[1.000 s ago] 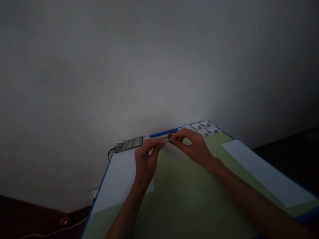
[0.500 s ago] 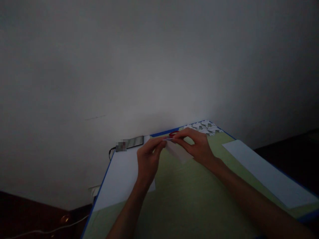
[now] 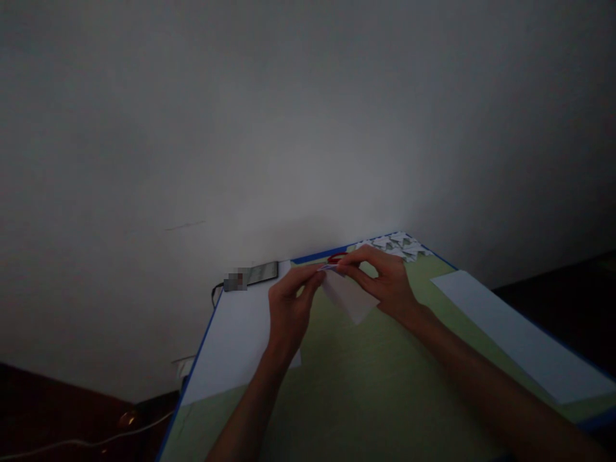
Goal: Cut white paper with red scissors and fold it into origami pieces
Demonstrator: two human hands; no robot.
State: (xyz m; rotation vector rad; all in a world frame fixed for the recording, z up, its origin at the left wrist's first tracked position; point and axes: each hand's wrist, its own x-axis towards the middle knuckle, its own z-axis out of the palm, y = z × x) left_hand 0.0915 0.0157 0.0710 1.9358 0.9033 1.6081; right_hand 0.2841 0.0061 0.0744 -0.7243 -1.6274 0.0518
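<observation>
A small piece of white paper (image 3: pixel 353 298) is held above the green tabletop (image 3: pixel 346 391), its pointed lower end hanging toward me. My left hand (image 3: pixel 292 301) pinches its upper edge between thumb and forefinger. On the other side, my right hand (image 3: pixel 382 276) grips the same edge, thumb below and forefinger on top. The upper edge looks folded over between the fingertips. Just behind them shows a red loop (image 3: pixel 337 258), perhaps a scissors handle; the rest of it is hidden.
Several folded white paper pieces (image 3: pixel 402 247) lie at the far right corner. A large white sheet (image 3: pixel 226 346) is on the left, with a phone-like dark device (image 3: pixel 262 274) and its cable at the back. On the right lies a long white paper strip (image 3: pixel 520 333). The wall (image 3: pixel 308 128) stands behind.
The hanging part of the paper has swung down and now shows more broadly between my hands. Both hands keep their pinch and have barely shifted.
</observation>
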